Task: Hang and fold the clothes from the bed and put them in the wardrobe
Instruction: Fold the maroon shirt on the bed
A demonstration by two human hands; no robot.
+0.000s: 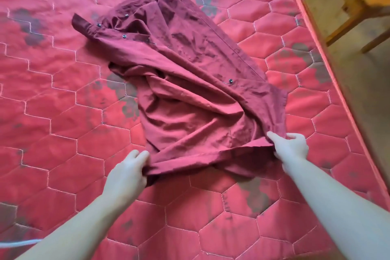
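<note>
A dark red button shirt (185,82) lies crumpled on the red quilted mattress (52,112), its collar end toward the far left and its hem nearest me. My left hand (128,172) grips the left corner of the hem with curled fingers. My right hand (292,146) pinches the right corner of the hem, thumb on top of the cloth. The hem stretches between the two hands, slightly lifted off the mattress. Several small dark buttons show along the shirt's placket.
The mattress edge (329,65) runs diagonally down the right side, with bare floor (358,82) beyond it. A wooden chair (354,0) stands on that floor at the top right. A white cord (19,244) lies at the lower left.
</note>
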